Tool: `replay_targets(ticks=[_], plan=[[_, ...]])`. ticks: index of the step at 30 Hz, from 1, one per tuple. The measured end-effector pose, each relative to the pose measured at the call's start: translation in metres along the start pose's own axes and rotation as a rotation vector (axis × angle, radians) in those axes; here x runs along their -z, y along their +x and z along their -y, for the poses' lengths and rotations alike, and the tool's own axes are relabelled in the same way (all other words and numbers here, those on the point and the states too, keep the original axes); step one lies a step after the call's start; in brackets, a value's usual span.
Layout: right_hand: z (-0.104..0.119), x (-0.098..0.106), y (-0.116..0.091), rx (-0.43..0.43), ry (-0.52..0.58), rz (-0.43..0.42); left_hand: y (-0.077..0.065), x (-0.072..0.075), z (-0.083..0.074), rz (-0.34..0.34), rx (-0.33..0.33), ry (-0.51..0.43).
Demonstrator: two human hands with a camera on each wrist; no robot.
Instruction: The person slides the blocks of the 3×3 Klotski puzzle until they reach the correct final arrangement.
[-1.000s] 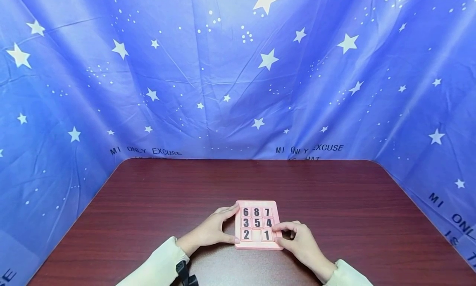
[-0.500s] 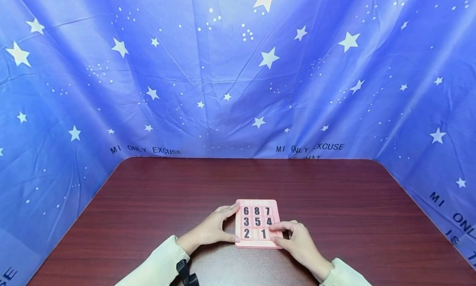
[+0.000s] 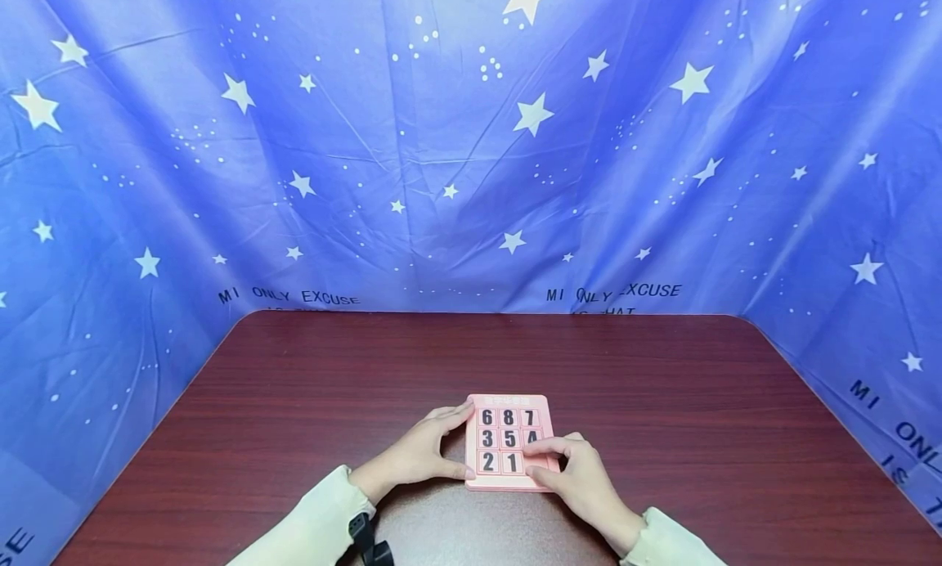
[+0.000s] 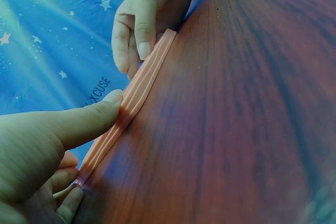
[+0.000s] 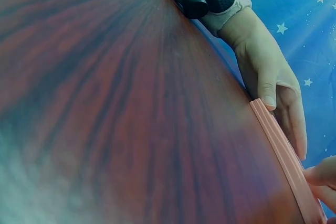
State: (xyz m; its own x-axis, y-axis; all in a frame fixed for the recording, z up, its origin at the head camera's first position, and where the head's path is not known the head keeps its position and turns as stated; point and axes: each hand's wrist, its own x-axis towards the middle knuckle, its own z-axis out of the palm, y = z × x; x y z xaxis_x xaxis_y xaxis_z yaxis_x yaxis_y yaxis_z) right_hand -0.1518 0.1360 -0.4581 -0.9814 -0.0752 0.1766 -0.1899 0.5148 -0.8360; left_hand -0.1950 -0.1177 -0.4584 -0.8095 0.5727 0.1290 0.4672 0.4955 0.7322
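Note:
A pink number slide puzzle [image 3: 508, 483] lies flat on the table, its black-numbered tiles reading 6 8 7, 3 5 4, and 2 1 with a gap at the bottom right. My left hand [image 3: 414, 455] grips its left side, index finger at the far corner and thumb at the near one. In the left wrist view the left thumb [image 4: 97, 119] presses the pink side edge. Over the gap, the thumb and index fingertips of my right hand [image 3: 589, 484] touch beside the 1 tile [image 3: 511, 463]. The index finger covers part of the 4 tile [image 3: 532, 435].
The dark red wooden table [image 3: 331, 370] extends around the puzzle on every side. Behind it hangs a blue star-printed cloth [image 3: 441, 141]. A black device [image 3: 365, 537] is strapped at the left wrist.
The 1 tile has slid left from the bottom right to the bottom middle, next to the 2. My right hand has moved left with it; the left hand has stayed in place.

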Motion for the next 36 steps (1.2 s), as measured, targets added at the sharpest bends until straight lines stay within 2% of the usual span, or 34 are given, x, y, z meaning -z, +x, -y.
replay_targets(ticks=[11,16,23,27,36], plan=[[0.001,-0.001,0.0,0.006,-0.011,-0.016,0.0,0.0,0.0,-0.004,0.001,0.005],[0.001,0.003,0.002,0.005,0.029,0.013,0.001,0.0,-0.002,-0.003,0.0,0.007],[-0.004,0.009,0.008,0.091,0.096,0.09,0.0,0.0,-0.002,-0.004,0.004,0.008],[-0.006,0.013,0.011,0.07,0.165,0.129,0.0,0.0,-0.001,-0.002,0.01,0.003],[-0.008,0.015,0.019,0.067,0.165,0.123,0.0,-0.001,-0.001,-0.005,0.014,0.011]])
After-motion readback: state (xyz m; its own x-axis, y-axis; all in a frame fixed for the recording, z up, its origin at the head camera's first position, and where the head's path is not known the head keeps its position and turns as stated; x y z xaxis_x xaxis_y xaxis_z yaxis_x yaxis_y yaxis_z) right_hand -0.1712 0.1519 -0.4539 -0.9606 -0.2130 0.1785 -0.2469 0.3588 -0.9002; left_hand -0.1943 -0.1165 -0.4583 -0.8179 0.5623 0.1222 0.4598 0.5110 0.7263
